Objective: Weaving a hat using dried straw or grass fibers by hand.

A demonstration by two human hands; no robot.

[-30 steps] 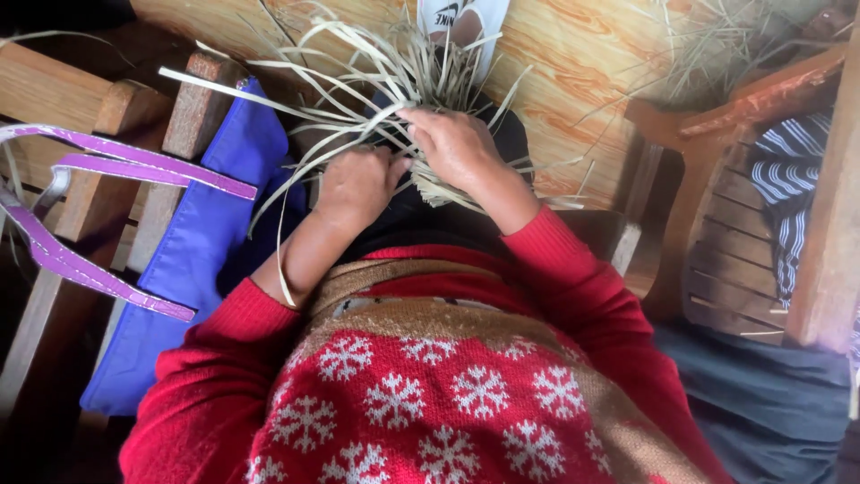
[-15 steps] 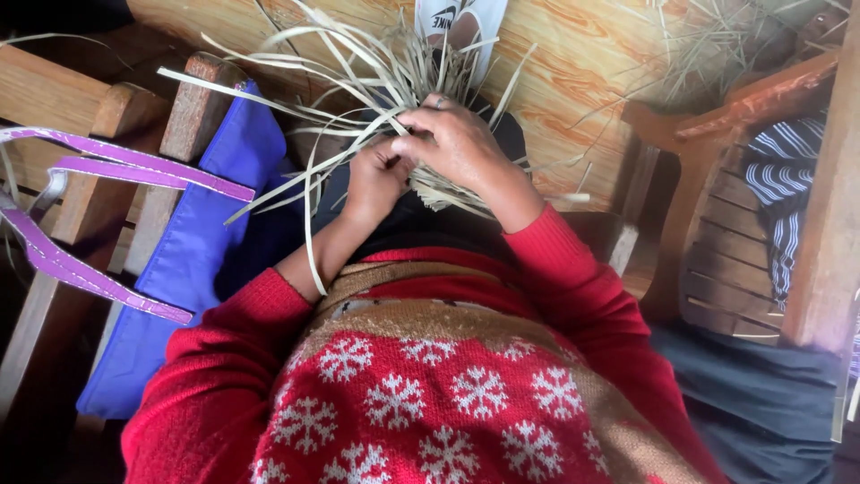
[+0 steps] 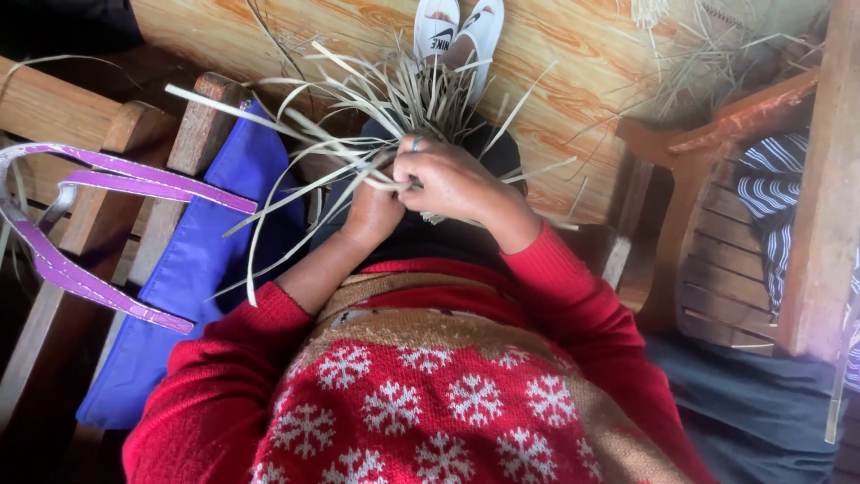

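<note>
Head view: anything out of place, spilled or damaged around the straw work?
Nothing looks damaged. Loose straw lies scattered on the wooden floor at upper right. Both hands, left hand and right hand, grip the straw strips, which splay out unevenly.

A home sitting area — wooden chairs (image 3: 717,233), patterned wood-look floor (image 3: 555,72).

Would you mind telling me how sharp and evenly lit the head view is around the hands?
Head view: soft daylight, no glare; right hand and strips are sharp enough, the left hand is half hidden, corners fall dark, wide-angle bending at the edges.
</note>
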